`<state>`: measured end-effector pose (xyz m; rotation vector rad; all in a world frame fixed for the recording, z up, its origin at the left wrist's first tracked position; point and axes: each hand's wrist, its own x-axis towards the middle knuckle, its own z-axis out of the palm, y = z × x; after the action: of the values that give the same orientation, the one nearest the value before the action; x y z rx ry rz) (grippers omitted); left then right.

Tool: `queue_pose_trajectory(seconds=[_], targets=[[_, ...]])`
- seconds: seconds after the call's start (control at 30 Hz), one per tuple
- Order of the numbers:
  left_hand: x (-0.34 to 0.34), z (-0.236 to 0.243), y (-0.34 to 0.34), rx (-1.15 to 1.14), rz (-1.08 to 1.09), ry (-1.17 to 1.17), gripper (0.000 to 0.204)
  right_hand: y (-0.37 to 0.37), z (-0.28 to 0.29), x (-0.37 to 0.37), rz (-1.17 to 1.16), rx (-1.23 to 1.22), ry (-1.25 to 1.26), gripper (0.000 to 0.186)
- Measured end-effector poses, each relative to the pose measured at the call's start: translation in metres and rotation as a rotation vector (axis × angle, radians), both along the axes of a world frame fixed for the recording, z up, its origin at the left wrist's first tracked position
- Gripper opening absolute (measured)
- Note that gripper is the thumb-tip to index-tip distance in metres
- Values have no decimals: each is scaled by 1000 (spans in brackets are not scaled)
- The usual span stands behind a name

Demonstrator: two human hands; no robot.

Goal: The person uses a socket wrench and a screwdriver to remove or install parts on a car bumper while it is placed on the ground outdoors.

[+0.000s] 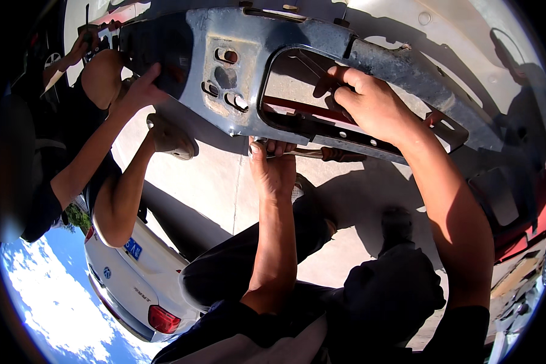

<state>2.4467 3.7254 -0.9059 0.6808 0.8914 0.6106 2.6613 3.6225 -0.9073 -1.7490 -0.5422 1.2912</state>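
A long dark metal vehicle beam (249,36) with slots and a large rectangular opening stretches across the upper view. My left hand (273,164) is closed around the head of a ratchet wrench (343,155) under the beam's near edge; the wrench's dark handle points right. Through the opening reaches my right hand (367,100), its fingers curled and partly in shadow. A thin dark rod (309,64) shows near those fingertips, but whether they grip it I cannot tell.
At the left crouches a co-worker, one hand (144,91) near the beam's left end and a shoe (171,138) on the pale concrete floor (218,182). Behind at lower left stands a white car (139,279). Red parts (522,236) lie at the right.
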Motion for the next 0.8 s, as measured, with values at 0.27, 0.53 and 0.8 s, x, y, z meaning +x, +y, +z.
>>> queue_pose_trajectory(seconds=[0.27, 0.53, 0.8], targets=[[4, 4, -1, -10, -30, 0, 31, 26, 2, 1, -292, 292, 546, 31], [5, 2, -1, -36, -29, 3, 34, 31, -17, -4, 162, 441, -768, 24], [4, 2, -2, -18, -27, -18, 35, 38, 1, -7, 257, 591, -654, 38]])
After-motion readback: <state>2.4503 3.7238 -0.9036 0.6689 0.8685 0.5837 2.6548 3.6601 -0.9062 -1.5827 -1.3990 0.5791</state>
